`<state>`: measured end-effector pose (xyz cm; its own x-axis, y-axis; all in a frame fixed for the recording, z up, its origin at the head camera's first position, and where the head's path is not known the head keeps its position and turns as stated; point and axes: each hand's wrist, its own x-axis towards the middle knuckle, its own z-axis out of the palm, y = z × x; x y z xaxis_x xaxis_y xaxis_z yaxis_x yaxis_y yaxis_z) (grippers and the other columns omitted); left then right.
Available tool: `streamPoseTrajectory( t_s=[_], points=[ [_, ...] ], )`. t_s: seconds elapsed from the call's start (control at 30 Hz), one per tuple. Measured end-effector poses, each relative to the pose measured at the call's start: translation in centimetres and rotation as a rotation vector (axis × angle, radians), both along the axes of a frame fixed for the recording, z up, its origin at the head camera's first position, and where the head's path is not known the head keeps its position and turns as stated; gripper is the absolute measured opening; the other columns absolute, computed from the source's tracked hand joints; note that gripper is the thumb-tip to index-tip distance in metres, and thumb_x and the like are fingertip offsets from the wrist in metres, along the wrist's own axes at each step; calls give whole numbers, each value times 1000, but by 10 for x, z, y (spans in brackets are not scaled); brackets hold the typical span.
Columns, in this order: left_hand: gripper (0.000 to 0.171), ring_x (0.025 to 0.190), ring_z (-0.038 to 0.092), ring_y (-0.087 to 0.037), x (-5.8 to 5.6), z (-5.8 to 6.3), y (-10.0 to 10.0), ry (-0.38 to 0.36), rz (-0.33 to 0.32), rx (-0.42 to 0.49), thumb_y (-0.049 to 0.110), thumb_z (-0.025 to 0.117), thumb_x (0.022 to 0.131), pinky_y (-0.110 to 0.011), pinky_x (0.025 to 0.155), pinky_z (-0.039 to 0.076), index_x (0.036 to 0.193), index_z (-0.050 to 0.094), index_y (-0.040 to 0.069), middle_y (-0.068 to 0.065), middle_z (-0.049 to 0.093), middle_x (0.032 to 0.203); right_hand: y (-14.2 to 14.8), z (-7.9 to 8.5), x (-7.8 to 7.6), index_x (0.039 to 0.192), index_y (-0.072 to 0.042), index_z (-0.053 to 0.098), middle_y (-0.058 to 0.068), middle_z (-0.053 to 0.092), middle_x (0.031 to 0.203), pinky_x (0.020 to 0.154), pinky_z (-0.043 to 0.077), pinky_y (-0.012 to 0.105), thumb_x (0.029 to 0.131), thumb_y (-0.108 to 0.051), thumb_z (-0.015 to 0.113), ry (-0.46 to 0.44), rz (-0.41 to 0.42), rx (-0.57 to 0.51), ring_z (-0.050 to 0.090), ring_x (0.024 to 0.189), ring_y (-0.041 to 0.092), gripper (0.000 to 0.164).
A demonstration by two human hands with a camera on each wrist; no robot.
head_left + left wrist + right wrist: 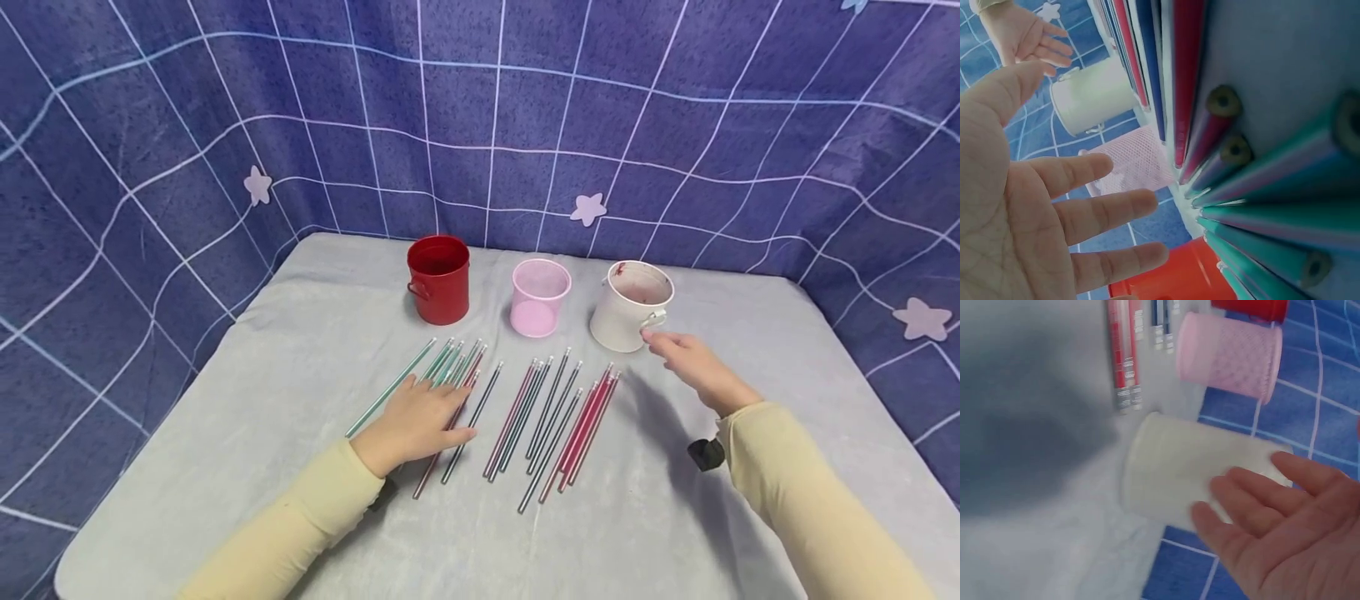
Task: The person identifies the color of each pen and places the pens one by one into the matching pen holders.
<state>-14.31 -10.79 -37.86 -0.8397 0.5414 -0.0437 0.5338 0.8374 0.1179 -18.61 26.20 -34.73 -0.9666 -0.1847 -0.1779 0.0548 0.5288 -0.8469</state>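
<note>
Fingers extended, my left hand [416, 421] hovers over a spread of green pencils [390, 388], with some dark and red ones beside it. The left wrist view shows the palm and straight fingers of that hand with nothing in them, alongside pencil ends close to the camera. My right hand [697, 371] reaches toward the white bucket [617, 323], its fingertips near the bucket's handle in the head view. Nothing lies in the right palm, and its fingers overlap the bucket in the right wrist view. Red pencils [591, 421] and dark pencils [549, 402] lie between the hands.
A red bucket [442, 287] and a pink mesh cup [536, 317] stand in a row with the white bucket along the back. A pale cloth covers the table [225, 467]. Behind hangs a blue curtain [465, 108] with a grid pattern and stars.
</note>
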Motion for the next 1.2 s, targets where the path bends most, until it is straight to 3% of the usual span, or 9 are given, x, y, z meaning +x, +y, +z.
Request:
streamPoseTrajectory(
  t_s=[0.17,0.33,0.47,0.6,0.73,0.87,1.0,1.13,1.2],
  points=[
    [59,113,54,-39,-4,-2,-1,8,14,4,47,62,88,-57,98,36,131,57,7,-16,60,125,9,-6,-6,142,17,23,37,27,144,108,26,57,104,-36,28,-53,-45,-151,27,134,48,65],
    [54,109,58,-36,-11,-8,-7,31,27,41,43,62,89,-52,91,44,129,59,6,-12,63,123,16,-2,-19,144,16,9,40,17,146,109,20,58,103,-41,16,-181,-12,-233,19,137,50,71],
    [50,97,66,-28,-16,-10,-14,54,44,73,40,64,88,-40,68,52,124,63,5,-11,70,108,19,2,-32,144,15,-5,40,4,148,111,12,58,99,-51,3,-313,69,-282,8,139,50,80],
    [48,89,67,-25,-19,-5,-20,11,77,64,39,63,89,-33,48,44,124,64,6,-7,70,80,21,-1,-41,142,16,-11,41,-2,147,112,6,57,95,-58,-4,-385,92,-347,1,139,49,88],
    [48,74,65,-22,-21,2,-28,-43,108,16,40,60,90,-30,43,37,126,62,7,-3,61,62,24,0,-47,142,16,-11,41,-1,148,113,9,55,92,-60,-9,-431,52,-353,3,140,47,91],
    [48,65,60,-20,-25,7,-37,-66,121,-7,39,60,91,-28,42,34,126,62,6,0,55,55,28,1,-50,143,16,-9,41,4,148,113,15,52,91,-59,-10,-462,1,-296,11,140,46,91],
    [50,75,64,-23,-28,10,-43,-92,139,-16,40,59,91,-31,47,41,126,61,4,-3,61,62,32,-1,-55,142,16,-12,39,3,149,114,15,50,92,-59,-8,-476,-34,-310,10,140,45,90],
    [52,76,64,-24,-31,10,-46,-145,184,-19,42,58,91,-30,45,39,128,60,5,-4,59,60,31,-7,-59,142,15,-15,38,0,150,114,13,50,91,-60,-8,-500,-37,-337,6,141,45,91],
    [51,88,65,-26,-32,10,-47,-153,199,-30,42,57,92,-30,48,43,128,61,7,-6,67,75,29,-10,-61,142,14,-14,37,0,150,114,12,50,91,-61,-8,-517,-31,-345,6,141,44,92]
  ],
)
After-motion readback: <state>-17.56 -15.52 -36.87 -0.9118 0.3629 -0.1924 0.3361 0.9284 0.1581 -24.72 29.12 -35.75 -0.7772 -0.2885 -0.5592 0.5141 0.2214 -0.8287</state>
